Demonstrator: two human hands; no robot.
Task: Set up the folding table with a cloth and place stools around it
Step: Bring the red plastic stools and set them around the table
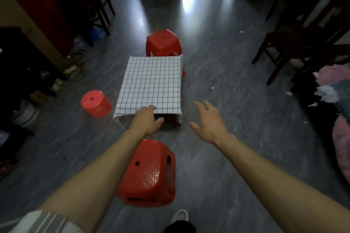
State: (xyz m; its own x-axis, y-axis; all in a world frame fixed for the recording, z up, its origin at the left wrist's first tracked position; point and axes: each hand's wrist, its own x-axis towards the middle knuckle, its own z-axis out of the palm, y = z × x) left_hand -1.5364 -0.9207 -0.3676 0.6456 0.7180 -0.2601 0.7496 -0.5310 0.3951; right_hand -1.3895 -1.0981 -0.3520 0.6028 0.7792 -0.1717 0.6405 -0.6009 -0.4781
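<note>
A low folding table stands mid-floor under a white cloth with a black grid; one red table leg shows at the near right corner. My left hand reaches over the cloth's near edge, fingers relaxed. My right hand hovers open to the right of the table, holding nothing. A tall red stool stands at the table's far end. A short round red stool sits to the table's left. A third red stool is on the floor just below my arms, tilted.
Dark wooden chairs stand at the right, more chairs at the far left. Dark furniture and clutter line the left wall. Piled fabric lies at the right edge. My shoe shows at the bottom. Grey floor surrounds the table.
</note>
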